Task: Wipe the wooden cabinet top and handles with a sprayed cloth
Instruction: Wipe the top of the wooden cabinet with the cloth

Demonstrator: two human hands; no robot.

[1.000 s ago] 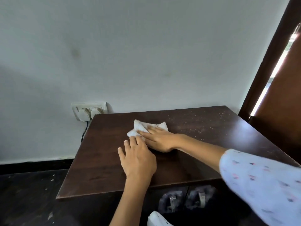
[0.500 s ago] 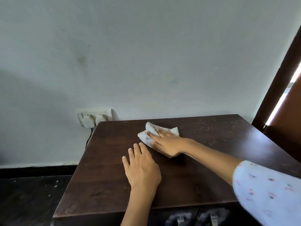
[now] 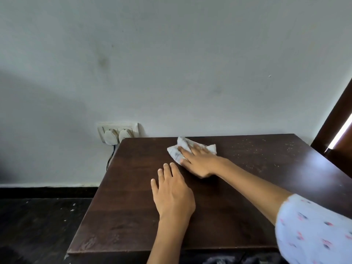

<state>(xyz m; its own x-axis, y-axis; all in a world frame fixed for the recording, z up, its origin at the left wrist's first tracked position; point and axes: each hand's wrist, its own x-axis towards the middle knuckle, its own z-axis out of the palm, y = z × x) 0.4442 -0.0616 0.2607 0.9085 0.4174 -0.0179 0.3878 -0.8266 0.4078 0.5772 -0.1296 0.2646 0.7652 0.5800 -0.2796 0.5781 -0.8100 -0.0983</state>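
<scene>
Bracing the work from the left, the left hand (image 3: 172, 193) lay flat on the cabinet top (image 3: 133, 206), fingers straight and grasping nothing, in much the same spot on the wood as a second earlier. Behind its left rear corner the wall socket (image 3: 117, 133) carried two plugs. Further right, the right hand (image 3: 198, 161) pressed the white cloth (image 3: 180, 151) to the wood with extended fingers spread over it, holding it down rather than clenching it. Within that second the cloth had travelled from the middle of the top back to the rear edge, where it sat just beside the wall. That suggested the wiping stroke was working the back strip of the left and centre portion. To the right of the cloth, pale specks of dust (image 3: 266, 149) were scattered across the surface, so that side probably remained unwiped. No handle could be made out at the lower edge, and by this judgement the handles were yet to be cleaned.
</scene>
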